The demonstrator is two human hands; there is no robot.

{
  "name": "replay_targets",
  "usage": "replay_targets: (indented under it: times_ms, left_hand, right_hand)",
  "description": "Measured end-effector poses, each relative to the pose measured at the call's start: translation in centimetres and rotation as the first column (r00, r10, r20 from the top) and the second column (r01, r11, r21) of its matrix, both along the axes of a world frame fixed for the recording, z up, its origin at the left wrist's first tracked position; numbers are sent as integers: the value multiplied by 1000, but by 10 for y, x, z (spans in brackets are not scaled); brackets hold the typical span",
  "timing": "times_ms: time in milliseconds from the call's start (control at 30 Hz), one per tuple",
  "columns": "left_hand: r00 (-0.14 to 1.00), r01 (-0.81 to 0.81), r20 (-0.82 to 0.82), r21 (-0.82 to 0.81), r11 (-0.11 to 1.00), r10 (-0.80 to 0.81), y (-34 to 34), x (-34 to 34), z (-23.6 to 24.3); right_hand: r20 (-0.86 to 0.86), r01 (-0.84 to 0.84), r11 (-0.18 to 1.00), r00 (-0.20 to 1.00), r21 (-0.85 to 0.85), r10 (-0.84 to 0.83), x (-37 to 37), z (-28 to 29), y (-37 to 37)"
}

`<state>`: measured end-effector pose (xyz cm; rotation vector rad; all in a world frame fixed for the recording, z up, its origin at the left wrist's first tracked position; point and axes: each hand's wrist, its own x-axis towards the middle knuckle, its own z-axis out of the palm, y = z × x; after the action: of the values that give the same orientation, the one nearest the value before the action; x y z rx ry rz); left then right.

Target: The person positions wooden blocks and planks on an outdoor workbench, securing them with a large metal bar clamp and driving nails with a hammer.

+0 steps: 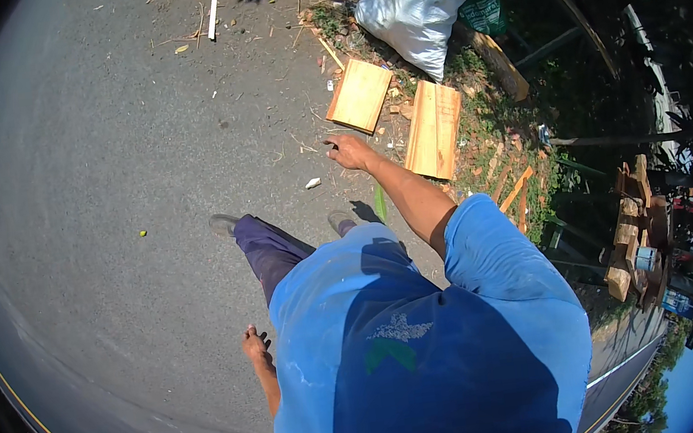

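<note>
My right hand reaches forward over the asphalt with nothing in it, its fingers apart and a little bent. Just beyond it lies a light wooden board at the edge of the road. To the right of that is a longer wooden board, with a seam or line running along its length. My left hand hangs low at my left side over bare asphalt. Its fingers are loosely bent and apart, and I see nothing in them.
A stuffed white sack stands beyond the boards, with a green bag beside it and a log near both. Wood scraps litter the grassy verge. A stack of timber stands far right. A white strip lies ahead.
</note>
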<state>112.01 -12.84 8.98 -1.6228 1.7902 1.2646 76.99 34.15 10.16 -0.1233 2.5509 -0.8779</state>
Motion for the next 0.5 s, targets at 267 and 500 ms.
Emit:
replay_targets:
  times_ms: [267, 500]
  left_hand:
    - [985, 171, -28, 61, 983, -170, -205, -243, -15]
    - [933, 356, -41, -32, 934, -357, -413, -441, -3]
  right_hand:
    - [345, 91, 884, 898, 458, -271, 9, -46, -54]
    - [342, 148, 927, 900, 343, -270, -9, -38, -218]
